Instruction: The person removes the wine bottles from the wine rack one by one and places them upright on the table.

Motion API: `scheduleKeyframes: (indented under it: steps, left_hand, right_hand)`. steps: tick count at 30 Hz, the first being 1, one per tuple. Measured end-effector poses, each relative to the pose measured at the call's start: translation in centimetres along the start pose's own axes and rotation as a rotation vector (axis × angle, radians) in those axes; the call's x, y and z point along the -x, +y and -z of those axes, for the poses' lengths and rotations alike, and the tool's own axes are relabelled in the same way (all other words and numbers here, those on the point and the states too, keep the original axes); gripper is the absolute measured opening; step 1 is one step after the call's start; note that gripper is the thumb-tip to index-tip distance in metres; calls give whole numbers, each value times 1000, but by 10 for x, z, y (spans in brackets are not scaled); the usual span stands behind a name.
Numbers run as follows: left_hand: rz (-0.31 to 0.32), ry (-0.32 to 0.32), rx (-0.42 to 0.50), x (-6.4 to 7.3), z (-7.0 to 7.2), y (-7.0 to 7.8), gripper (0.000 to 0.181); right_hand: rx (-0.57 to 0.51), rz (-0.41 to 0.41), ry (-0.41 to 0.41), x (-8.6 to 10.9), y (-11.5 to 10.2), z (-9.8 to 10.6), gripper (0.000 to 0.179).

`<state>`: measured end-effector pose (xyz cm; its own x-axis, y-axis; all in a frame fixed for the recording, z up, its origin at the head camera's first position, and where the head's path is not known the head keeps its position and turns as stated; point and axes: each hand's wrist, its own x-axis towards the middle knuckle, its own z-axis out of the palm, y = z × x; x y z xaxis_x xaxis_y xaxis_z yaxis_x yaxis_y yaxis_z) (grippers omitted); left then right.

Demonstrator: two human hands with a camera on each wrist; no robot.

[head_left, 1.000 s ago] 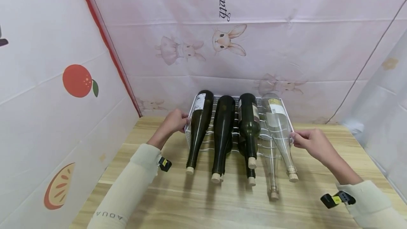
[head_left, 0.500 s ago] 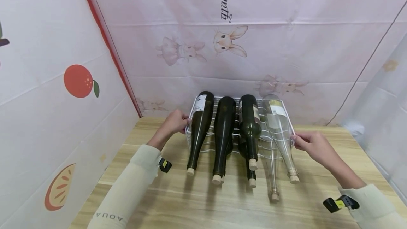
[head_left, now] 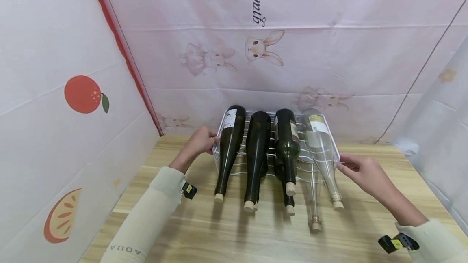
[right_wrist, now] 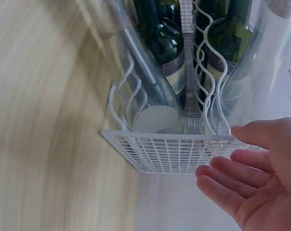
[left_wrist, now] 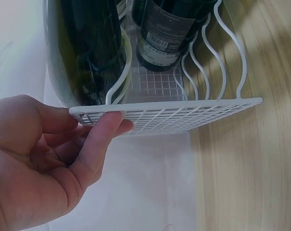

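Note:
A white wire wine rack (head_left: 332, 138) holds corked bottles on two tiers, necks toward me. On its upper tier lie a dark bottle with a white label (head_left: 231, 145), a plain dark bottle (head_left: 257, 145), a green bottle (head_left: 287, 147) and a clear bottle (head_left: 322, 149). Beneath them show a lower clear bottle (head_left: 314, 198) and dark necks. My left hand (head_left: 200, 141) pinches the rack's left side panel (left_wrist: 169, 115) at its edge. At the right side panel (head_left: 338, 157), my right hand (head_left: 365, 169) has fairly straight fingers, the thumb tip right at the rim.
The rack stands on a wood-grain table (head_left: 270, 242) near its back edge. Close behind rises a pink rabbit-print curtain (head_left: 292, 52). A white fruit-print curtain (head_left: 40, 141) bounds the left side, and pale sheeting (head_left: 446, 133) hangs at the right.
My right hand has slid slightly down and outward along the rack's right side, its fingers loosening. My left hand, the rack and the bottles hold their places.

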<state>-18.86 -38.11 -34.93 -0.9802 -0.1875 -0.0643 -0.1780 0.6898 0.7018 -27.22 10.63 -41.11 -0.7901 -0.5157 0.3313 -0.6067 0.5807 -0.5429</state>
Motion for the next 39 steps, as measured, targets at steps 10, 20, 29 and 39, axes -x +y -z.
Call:
scheduleKeyframes:
  steps: [10, 20, 29, 39]
  left_hand:
    - [2, 0, -8, -1, 0, -1, 26]
    - [22, 5, -30, -1, -2, -2, 26]
    - [1, 19, -42, -1, -2, -1, 25]
    - [-8, 20, -30, -1, -2, -2, 24]
  right_hand:
    - [160, 239, 266, 7, 7, -12, 64]
    - [184, 306, 265, 7, 10, -20, 98]
    - [180, 391, 275, 3, 11, -23, 108]
    - [207, 555, 337, -8, 16, -32, 85]
